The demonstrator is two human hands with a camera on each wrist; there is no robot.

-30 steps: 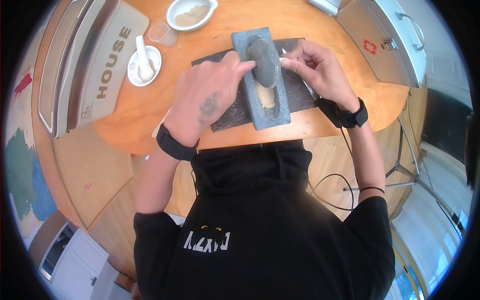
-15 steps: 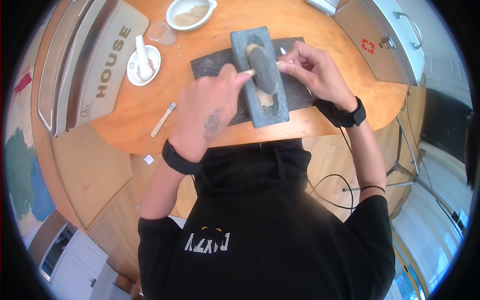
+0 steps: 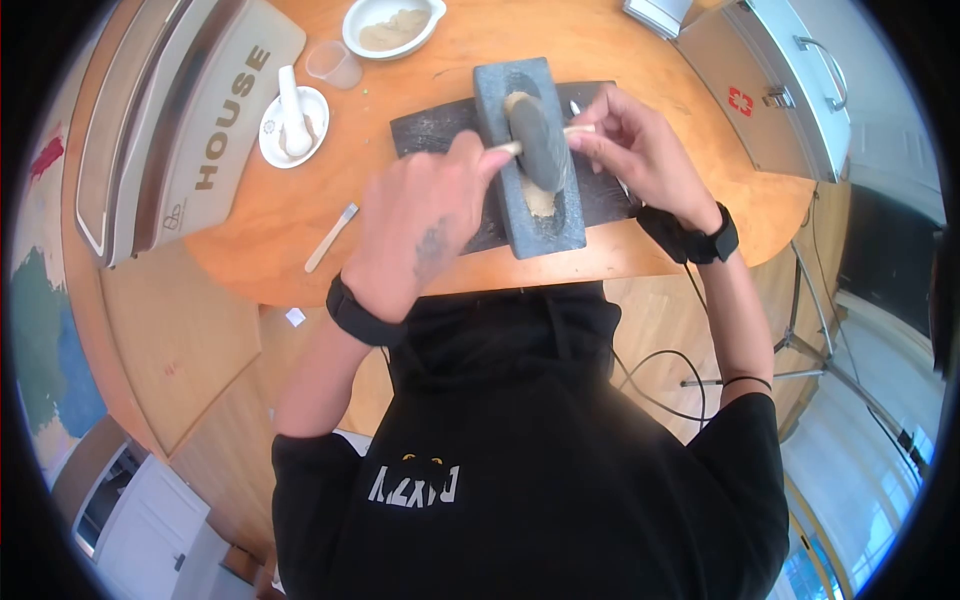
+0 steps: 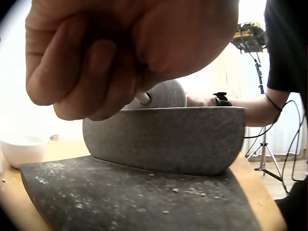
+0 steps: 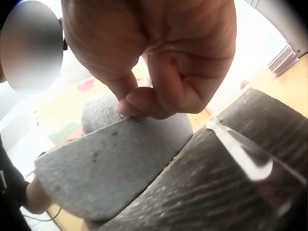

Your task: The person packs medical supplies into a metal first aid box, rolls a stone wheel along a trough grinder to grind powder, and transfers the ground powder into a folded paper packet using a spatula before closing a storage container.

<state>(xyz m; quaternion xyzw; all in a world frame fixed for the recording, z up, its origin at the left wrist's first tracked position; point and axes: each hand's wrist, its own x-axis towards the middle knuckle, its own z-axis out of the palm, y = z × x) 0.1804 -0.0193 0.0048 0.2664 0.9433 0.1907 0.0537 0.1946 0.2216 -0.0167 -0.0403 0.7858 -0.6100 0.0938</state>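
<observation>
A grey stone grinding wheel (image 3: 541, 148) stands on edge inside a boat-shaped stone trough (image 3: 550, 240). Pale powder (image 3: 541, 204) lies in the trough at the wheel's near end. A light axle runs through the wheel. My left hand (image 3: 425, 215) grips its left end, thumb along it and fingers curled, as the left wrist view shows. On the other side, my right hand (image 3: 640, 150) pinches the right end between thumb and fingers, close above the trough's rim. Beneath the trough is a dark board (image 3: 430, 130) dusted with crumbs. A white utensil (image 5: 243, 156) lies on it beside my right hand.
Left of the board are a white mortar (image 3: 272, 135) with its pestle (image 3: 291, 115), a clear cup (image 3: 335, 66) and a brush (image 3: 331, 238). A white bowl of powder (image 3: 395, 32) sits farther back. Cases flank the table: one marked HOUSE (image 3: 225, 120), one metal (image 3: 765, 90).
The wheel has rolled along the trough toward my body, both hands keeping hold of the axle. My left hand has come nearer me, uncovering the brush.
</observation>
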